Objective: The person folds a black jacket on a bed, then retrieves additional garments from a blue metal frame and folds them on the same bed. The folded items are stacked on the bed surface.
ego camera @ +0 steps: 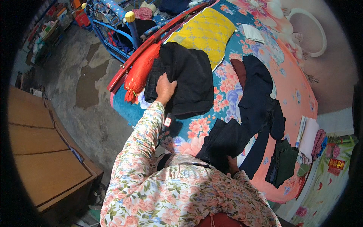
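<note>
My left hand (166,88) lies on a folded black garment (191,82) at the near left of the bed, thumb spread to the right. The fingertips blend into the dark cloth, so I cannot tell whether they pinch it. Close to my body, my right hand (233,165) grips the edge of a dark garment (222,139) that hangs in loose folds. My sleeve and the cloth hide part of that hand. Touching this garment, navy clothing (256,85) stretches in a long heap toward the far side, with a maroon piece (239,71) partly under it.
A yellow pillow (205,31) and a tied red bag (141,72) lie behind and left of the black garment, along the red bed rail (124,68). Folded dark green clothing (285,159) is at right. A blue metal frame (113,31) and a wooden cabinet (37,139) stand left.
</note>
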The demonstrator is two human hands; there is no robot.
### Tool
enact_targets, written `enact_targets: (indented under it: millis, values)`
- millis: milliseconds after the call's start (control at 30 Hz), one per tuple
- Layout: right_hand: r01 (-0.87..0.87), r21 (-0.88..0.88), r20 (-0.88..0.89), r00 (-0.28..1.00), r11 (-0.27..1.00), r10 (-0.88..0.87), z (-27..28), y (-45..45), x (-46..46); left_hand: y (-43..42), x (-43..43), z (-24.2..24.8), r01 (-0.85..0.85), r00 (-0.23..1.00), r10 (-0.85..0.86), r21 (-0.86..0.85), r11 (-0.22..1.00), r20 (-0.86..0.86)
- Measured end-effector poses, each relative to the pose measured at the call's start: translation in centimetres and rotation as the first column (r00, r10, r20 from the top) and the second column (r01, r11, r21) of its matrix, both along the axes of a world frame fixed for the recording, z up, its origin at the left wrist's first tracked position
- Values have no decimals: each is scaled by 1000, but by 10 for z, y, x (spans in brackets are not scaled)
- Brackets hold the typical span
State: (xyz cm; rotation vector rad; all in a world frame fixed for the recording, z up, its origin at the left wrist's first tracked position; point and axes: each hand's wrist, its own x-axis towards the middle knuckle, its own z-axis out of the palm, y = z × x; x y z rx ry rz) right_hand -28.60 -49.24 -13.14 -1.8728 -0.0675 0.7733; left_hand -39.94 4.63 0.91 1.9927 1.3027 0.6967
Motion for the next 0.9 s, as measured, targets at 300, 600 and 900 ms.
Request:
enact_targets:
  millis: [300, 600, 900]
  values:
    - [24, -26, -24, 999, 999, -25, 22, 9, -11, 28, -20, -21, 284, 801, 147, -585, 759, 580]
    - [173, -19, -213, 962, 985, -173, 2, 1, -10, 2, 38, 84, 503, 697, 182, -654, 565, 694]
    - [136, -159, 28, 991, 978, -133, 12, 14, -12, -18, 86, 71, 728, 616, 46, -590, 349, 787]
